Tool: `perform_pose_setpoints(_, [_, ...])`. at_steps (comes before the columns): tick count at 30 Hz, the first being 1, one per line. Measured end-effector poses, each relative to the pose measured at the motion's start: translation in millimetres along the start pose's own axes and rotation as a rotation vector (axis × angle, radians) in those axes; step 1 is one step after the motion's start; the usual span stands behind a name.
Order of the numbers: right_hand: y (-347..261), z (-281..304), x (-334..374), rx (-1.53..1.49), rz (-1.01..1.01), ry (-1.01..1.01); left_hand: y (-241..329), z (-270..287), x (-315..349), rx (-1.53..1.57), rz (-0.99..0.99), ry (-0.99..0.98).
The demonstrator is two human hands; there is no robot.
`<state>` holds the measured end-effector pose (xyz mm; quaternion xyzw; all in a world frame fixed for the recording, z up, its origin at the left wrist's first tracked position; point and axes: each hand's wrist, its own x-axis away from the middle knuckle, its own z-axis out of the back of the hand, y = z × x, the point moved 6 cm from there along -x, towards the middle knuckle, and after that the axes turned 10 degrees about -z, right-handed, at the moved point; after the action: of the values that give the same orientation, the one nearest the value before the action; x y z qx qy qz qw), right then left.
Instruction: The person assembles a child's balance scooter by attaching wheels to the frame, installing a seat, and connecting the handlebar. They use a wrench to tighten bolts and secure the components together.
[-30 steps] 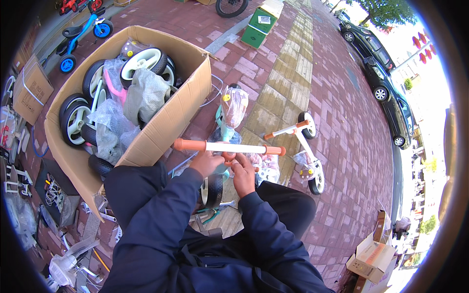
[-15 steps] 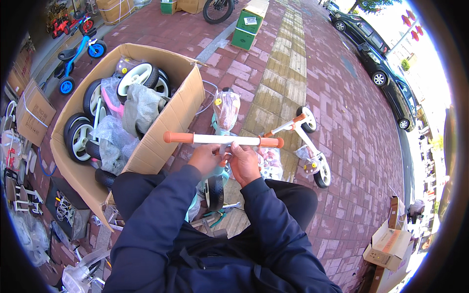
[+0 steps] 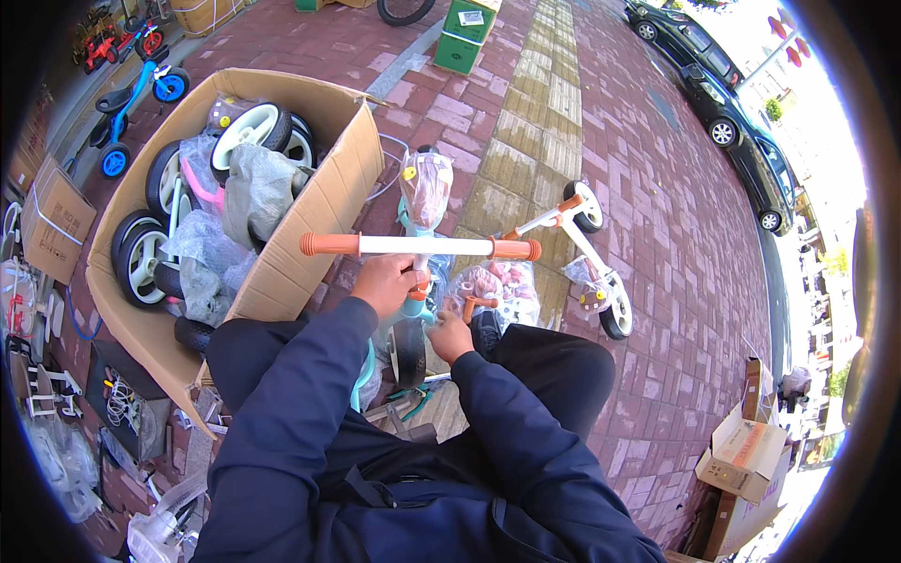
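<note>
Between my knees stands a small teal balance bike [image 3: 416,205] with a black-tyred wheel [image 3: 406,352]. Its white handlebar [image 3: 427,246] has orange ribbed grips at both ends and lies crosswise above my hands. My left hand [image 3: 383,283] is closed round the stem just under the bar, beside an orange collar [image 3: 419,284]. Lower and to the right, my right hand [image 3: 450,336] has its fingers curled against the teal frame; what lies inside them is hidden. Close by it is an orange T-shaped part [image 3: 477,306], in front of plastic-bagged parts [image 3: 511,286].
A cardboard box [image 3: 314,220] of wheels and wrapped parts stands at left. Right of me lies an orange-and-white bike frame [image 3: 589,249] with wheels. Pliers [image 3: 410,403] lie between my legs. Farther off are a blue tricycle [image 3: 131,103], a green box [image 3: 465,38] and cartons [image 3: 746,455].
My right hand has left the stem under the handlebar and moved down to the teal frame. My left hand stays at the stem, now wrapped round it. The handlebar has risen slightly in view.
</note>
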<state>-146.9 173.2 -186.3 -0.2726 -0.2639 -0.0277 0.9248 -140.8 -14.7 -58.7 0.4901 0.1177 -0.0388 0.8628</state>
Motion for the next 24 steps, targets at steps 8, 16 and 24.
perform_pose_setpoints(8, [-16.1,-15.4,1.6,-0.027,0.297,0.041,4.0,1.3,-1.9,0.01,-0.041,-0.017])
perform_pose_setpoints(16, [-20.0,-7.0,-0.7,-0.101,0.433,-0.032,-5.0,5.8,1.1,0.073,0.084,-0.03])
perform_pose_setpoints(24, [-13.8,18.4,-11.6,-0.018,0.58,-0.119,2.2,-13.8,-1.4,0.015,0.006,0.017])
